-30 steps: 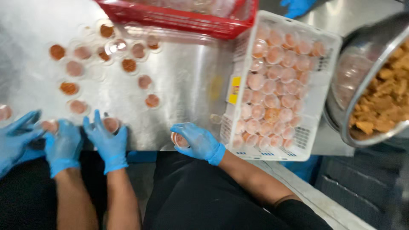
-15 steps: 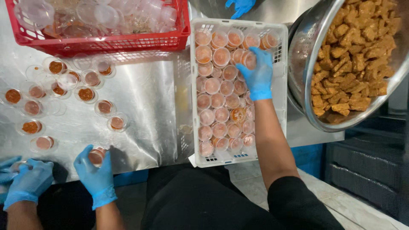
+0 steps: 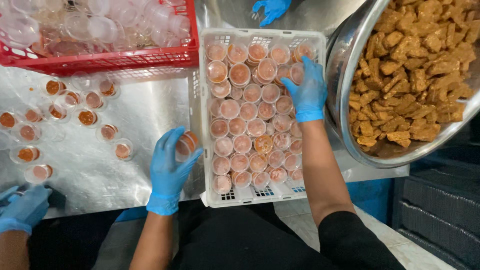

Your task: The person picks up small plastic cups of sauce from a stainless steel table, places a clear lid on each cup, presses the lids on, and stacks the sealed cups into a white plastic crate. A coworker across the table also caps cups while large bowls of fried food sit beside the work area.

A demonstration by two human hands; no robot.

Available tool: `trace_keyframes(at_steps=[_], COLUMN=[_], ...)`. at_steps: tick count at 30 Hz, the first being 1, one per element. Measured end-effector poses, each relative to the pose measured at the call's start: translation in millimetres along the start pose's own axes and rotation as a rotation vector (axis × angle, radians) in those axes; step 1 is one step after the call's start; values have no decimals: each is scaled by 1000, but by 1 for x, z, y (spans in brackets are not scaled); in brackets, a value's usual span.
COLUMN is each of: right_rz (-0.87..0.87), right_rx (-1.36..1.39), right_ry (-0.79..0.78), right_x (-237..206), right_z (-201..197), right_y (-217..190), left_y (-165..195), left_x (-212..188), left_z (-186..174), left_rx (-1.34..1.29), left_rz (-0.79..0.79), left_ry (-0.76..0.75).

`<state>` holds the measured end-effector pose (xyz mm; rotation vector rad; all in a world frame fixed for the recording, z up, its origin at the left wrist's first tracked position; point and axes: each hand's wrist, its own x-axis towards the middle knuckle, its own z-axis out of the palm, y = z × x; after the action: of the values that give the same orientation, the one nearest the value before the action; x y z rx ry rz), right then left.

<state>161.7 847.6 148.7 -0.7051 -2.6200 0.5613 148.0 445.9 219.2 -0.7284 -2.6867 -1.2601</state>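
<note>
My left hand point(image 3: 170, 167) in its blue glove is curled around a small lidded sauce cup point(image 3: 186, 145), gripping it just above the tabletop point(image 3: 145, 115) right beside the left wall of the white crate point(image 3: 204, 75). My right hand point(image 3: 306, 90), also gloved in blue, reaches into the far right part of that crate with its fingers bent down onto the packed cups point(image 3: 250, 130); I cannot tell whether it grips one or only presses on them. The crate is filled nearly edge to edge with sealed round cups of orange-red sauce, stacked in more than one layer toward the far end.

To the left, loose filled cups point(image 3: 85, 112) stand scattered on the shiny metal tabletop, well apart from each other. Beyond them sits a red basket point(image 3: 100, 60) heaped with empty clear cups. Just right of the crate, a large metal bowl point(image 3: 345, 75) tilts toward me, full of brown fried chunks point(image 3: 420, 65).

At the lower left edge, another person's gloved hand point(image 3: 25, 207) rests at the tabletop's rim, and a third person's gloved hand point(image 3: 270, 9) shows at the far edge, above the crate.
</note>
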Motion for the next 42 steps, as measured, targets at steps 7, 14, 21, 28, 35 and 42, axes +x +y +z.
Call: trace_keyframes(at_steps=[7,14,21,28,35,42], right_rz=[-287,440,777,1046,1232,996], right_rx=[140,981,1552,1911,1604,1719], right_ry=[33,-414,-388,367,607,574], right_x=[2,-78,-113,-47,-1,-2], right_z=[13,-21,18,24,32,31], right_y=[27,10,31,36,-3,-5], left_y=[48,72,78,61,39,26], left_x=[16,47,83,84,57,41], left_z=[41,102,165,151,125,107], left_rx=[-96,-146,-360,-185,-207,-261], left_rz=[13,44,146,136,2,-80], left_ry=[-103,-321,-415,-172,-282,-228])
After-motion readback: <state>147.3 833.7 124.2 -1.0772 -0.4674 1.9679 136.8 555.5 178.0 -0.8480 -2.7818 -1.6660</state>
